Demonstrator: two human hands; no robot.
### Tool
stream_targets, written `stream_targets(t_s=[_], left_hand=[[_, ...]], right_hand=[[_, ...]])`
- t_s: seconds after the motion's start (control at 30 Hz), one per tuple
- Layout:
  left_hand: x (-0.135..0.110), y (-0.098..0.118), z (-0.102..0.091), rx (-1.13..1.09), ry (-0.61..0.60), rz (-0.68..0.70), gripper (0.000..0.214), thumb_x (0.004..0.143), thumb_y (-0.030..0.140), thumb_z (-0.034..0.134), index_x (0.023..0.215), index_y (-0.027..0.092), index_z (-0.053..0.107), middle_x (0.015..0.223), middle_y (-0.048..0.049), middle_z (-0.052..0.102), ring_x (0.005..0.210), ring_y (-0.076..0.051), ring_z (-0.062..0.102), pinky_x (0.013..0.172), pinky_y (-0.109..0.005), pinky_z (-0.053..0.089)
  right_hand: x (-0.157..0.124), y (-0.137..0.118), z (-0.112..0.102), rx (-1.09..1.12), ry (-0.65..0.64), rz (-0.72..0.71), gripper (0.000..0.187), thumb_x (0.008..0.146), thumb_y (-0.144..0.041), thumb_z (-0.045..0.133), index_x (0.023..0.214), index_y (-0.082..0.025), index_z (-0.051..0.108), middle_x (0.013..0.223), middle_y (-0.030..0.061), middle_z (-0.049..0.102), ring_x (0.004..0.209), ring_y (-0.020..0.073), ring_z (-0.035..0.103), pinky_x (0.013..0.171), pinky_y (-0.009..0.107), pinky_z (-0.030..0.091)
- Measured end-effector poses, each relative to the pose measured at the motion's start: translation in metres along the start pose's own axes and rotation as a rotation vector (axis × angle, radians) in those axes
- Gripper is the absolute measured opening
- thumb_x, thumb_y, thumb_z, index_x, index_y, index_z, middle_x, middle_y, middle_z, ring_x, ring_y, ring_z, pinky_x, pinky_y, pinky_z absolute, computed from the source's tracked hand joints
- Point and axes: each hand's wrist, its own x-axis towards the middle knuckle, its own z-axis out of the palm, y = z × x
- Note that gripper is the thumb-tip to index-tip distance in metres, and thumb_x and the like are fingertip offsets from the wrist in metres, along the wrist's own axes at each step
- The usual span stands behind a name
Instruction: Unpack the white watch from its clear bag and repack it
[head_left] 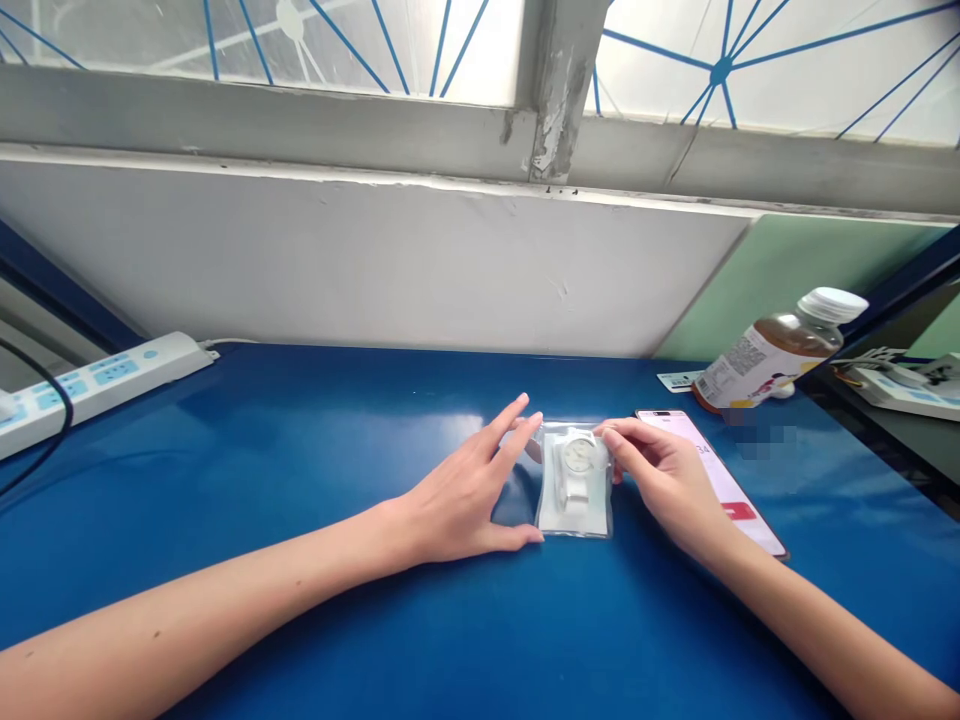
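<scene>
A white wristwatch (578, 457) lies inside a clear plastic bag (574, 528) with a pale backing, low over the blue table. My right hand (666, 478) pinches the bag's upper right edge between thumb and fingers. On the other side, my left hand (469, 485) has its fingers stretched and thumb apart. Its thumb tip is close to the bag's lower left corner, and its fingertips are near the upper left edge; whether they touch I cannot tell. Partly under my right hand and wrist rests a phone (716, 460) with a lit screen.
A bottle (772, 350) with a white cap stands at the back right, beside a small white card (679, 381). At the left is a white power strip (112, 375) with a black cable (66, 420). The blue table (300, 420) ends at a pale wall behind.
</scene>
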Motion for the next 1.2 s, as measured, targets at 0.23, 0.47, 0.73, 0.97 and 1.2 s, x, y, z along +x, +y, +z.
stream_targets(t_s=[0.23, 0.47, 0.73, 0.97, 1.2], left_hand=[[0.003, -0.001, -0.004, -0.015, -0.109, -0.046, 0.110, 0.076, 0.053, 0.079, 0.158, 0.022, 0.011, 0.163, -0.0200, 0.016, 0.149, -0.038, 0.024, 0.116, -0.053, 0.034], [0.003, 0.000, -0.001, -0.003, -0.133, -0.181, 0.100, 0.077, 0.063, 0.072, 0.154, 0.018, 0.026, 0.162, -0.0225, 0.020, 0.149, -0.041, 0.021, 0.115, -0.057, 0.034], [0.006, 0.002, -0.001, 0.072, -0.135, -0.152, 0.091, 0.084, 0.063, 0.065, 0.151, 0.013, 0.031, 0.161, -0.0193, 0.026, 0.149, -0.035, 0.025, 0.118, -0.050, 0.031], [0.006, 0.003, -0.001, 0.066, -0.112, -0.147, 0.088, 0.082, 0.062, 0.066, 0.151, 0.017, 0.032, 0.157, -0.0186, 0.036, 0.145, -0.035, 0.034, 0.116, -0.051, 0.033], [0.008, 0.000, -0.003, 0.112, -0.154, -0.105, 0.082, 0.087, 0.058, 0.061, 0.149, 0.012, 0.034, 0.155, -0.0205, 0.037, 0.145, -0.037, 0.033, 0.117, -0.051, 0.032]], right_hand=[[0.000, 0.008, 0.006, 0.100, -0.137, 0.097, 0.033, 0.088, -0.049, 0.065, 0.099, -0.019, 0.071, 0.092, 0.0084, 0.074, 0.068, 0.0187, 0.067, 0.063, 0.033, 0.061], [-0.009, 0.019, 0.009, -0.077, -0.203, -0.042, 0.038, 0.095, -0.036, 0.056, 0.130, -0.023, 0.055, 0.128, 0.0129, 0.064, 0.115, 0.0276, 0.064, 0.096, 0.046, 0.057], [-0.019, 0.009, 0.001, -0.650, -0.371, -0.384, 0.066, 0.095, -0.037, 0.055, 0.154, -0.024, 0.029, 0.159, 0.0149, 0.036, 0.148, 0.0334, 0.030, 0.114, 0.056, 0.039], [-0.014, 0.017, -0.005, -0.724, -0.485, -0.369, 0.082, 0.094, -0.048, 0.057, 0.160, -0.025, 0.014, 0.163, 0.0141, 0.028, 0.150, 0.0340, 0.022, 0.115, 0.058, 0.035], [-0.011, 0.017, -0.009, -0.740, -0.525, -0.293, 0.081, 0.094, -0.053, 0.054, 0.159, -0.024, 0.016, 0.165, 0.0116, 0.023, 0.151, 0.0329, 0.016, 0.116, 0.059, 0.032]])
